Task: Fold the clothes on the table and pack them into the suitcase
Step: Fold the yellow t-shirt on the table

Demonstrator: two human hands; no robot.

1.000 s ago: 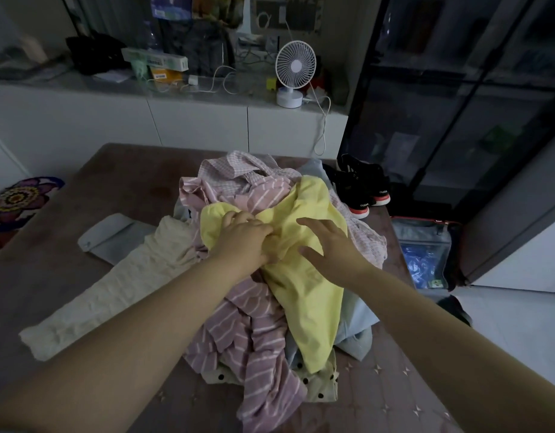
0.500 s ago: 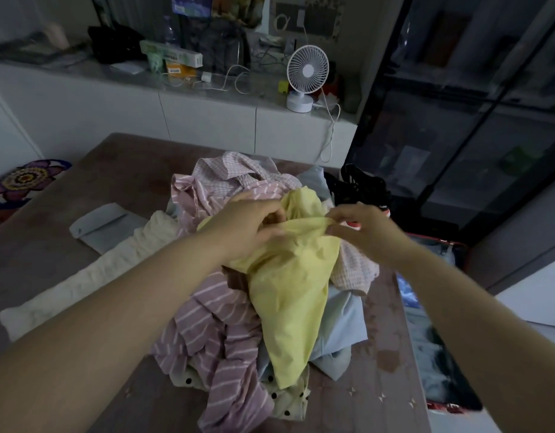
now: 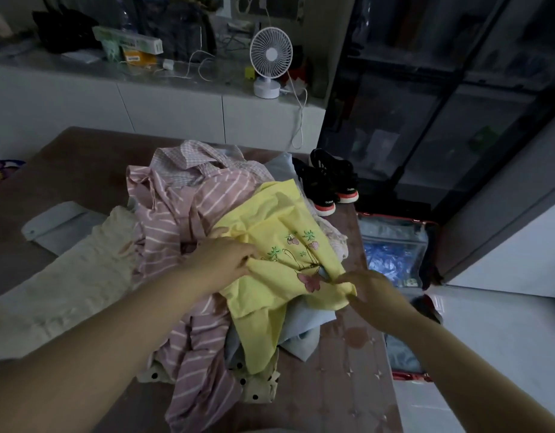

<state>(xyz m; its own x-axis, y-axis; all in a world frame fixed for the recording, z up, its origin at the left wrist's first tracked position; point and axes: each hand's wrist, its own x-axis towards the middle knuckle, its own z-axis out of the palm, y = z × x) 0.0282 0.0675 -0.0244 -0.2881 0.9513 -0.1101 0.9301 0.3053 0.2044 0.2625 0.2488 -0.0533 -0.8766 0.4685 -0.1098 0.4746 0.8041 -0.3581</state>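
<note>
Gripping the yellow top [image 3: 279,232] with both hands, right on the heap of clothes [image 3: 188,164] in the middle of the table [image 3: 67,164]. Pinching a bunched fold with the left hand [image 3: 223,264], fingers curled tight on the cloth just left of the embroidered palm trees. Nipping the lower right edge with the right hand [image 3: 374,289], fingertips closed on the fabric just beside the pink butterfly. Holding it spread between the two, print side up. Got a pink striped shirt [image 3: 182,220], a light blue piece [image 3: 304,326] and a polka-dot thing [image 3: 257,389] underneath, plus a cream garment [image 3: 70,276] sprawled off to the left. Can see the suitcase [image 3: 394,245] lying open on the floor just right of the table, something blue and plasticky inside. Also spotting black sneakers [image 3: 329,189] near the table's far right corner.
</note>
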